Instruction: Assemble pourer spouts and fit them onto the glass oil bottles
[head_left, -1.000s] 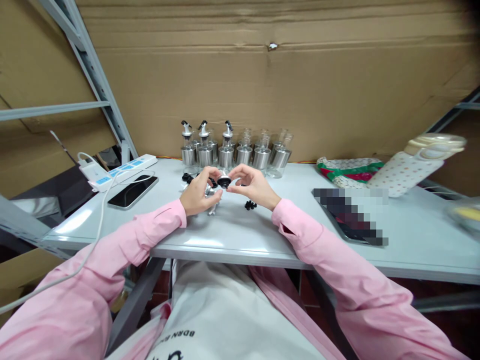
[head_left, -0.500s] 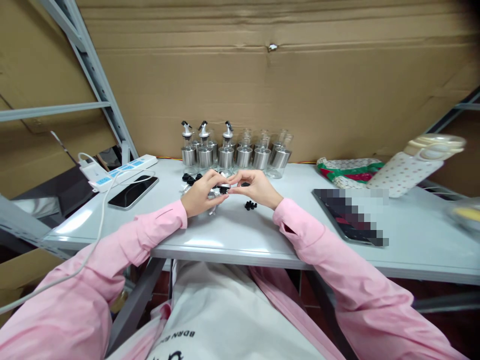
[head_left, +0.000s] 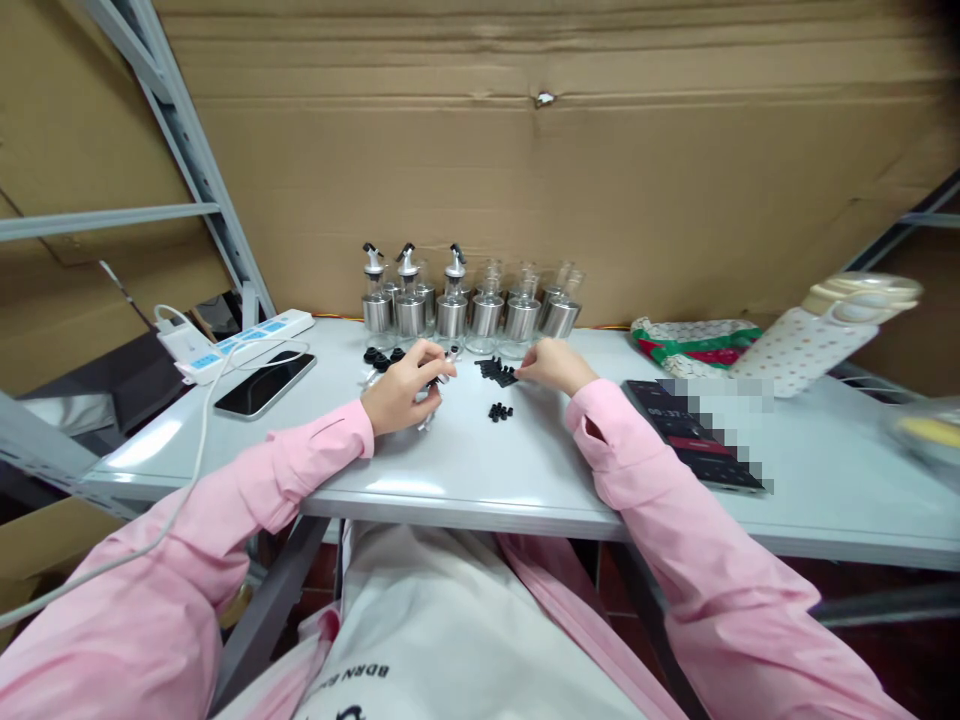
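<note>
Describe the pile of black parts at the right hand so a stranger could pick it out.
On the grey table, just in front of the row of steel bottles, small black parts lie in clusters. The pile is the one at the fingertips of the right hand, larger and farther back than the small cluster nearer the front edge.

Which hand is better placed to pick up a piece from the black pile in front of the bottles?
Right, probably. The right hand rests with its fingertips at the pile of black pieces, while the left hand is closed around a silver spout part and sits farther away.
</note>
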